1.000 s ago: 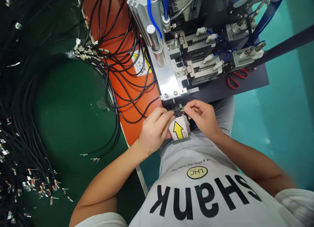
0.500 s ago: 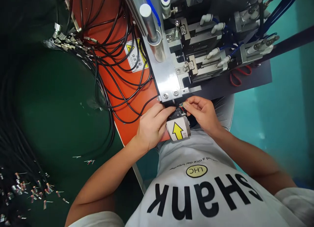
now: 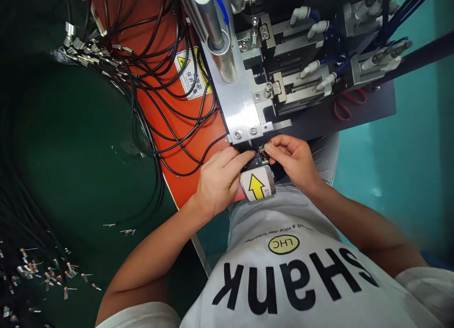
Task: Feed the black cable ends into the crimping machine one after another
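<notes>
Coloured wires (image 3: 262, 152) are now showing clearer than 1 sec ago, approx. 12 o'clock from the arrow-marked block (image 3: 257, 183), so they're prob. getting easier to handle. R hand (image 3: 296, 163), at their 4 o'clock, is pinching them, thumb & finger closed up; L hand (image 3: 218, 174), at 8, is reaching fingertips over the black fixture (image 3: 253, 164), grip can't be told. Vs. earlier frame, cable bundle (image 3: 95, 54) is sitting further toward 10 o'clock in view.

Open room right of the right hand (image 3: 297, 164), metal plate (image 3: 241, 112) close ahead-left
</notes>
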A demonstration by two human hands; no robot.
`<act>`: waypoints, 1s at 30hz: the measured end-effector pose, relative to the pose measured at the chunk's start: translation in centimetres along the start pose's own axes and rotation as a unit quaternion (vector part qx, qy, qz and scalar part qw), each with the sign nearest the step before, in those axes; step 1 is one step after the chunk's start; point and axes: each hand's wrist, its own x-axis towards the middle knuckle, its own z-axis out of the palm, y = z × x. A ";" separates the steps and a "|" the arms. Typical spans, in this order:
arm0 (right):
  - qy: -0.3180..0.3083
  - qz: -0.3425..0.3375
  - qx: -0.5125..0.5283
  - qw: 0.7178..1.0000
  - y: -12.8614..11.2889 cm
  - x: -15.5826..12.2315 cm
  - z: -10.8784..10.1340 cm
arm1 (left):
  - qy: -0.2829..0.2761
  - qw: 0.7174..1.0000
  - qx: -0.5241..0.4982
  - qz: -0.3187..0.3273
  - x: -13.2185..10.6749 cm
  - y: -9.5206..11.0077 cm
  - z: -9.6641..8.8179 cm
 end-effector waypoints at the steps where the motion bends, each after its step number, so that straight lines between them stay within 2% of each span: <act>1: -0.001 0.000 0.000 1.000 0.0 0.0 0.0 | -0.002 1.000 0.004 -0.003 0.0 0.0 0.0; 12: -0.005 -0.001 0.004 1.000 -0.1 0.0 0.0 | -0.023 0.999 0.025 0.014 0.2 0.0 -0.1; 30: 0.001 -0.003 -0.004 1.000 -0.3 0.0 0.0 | -0.015 0.999 0.044 0.026 0.0 -0.2 0.2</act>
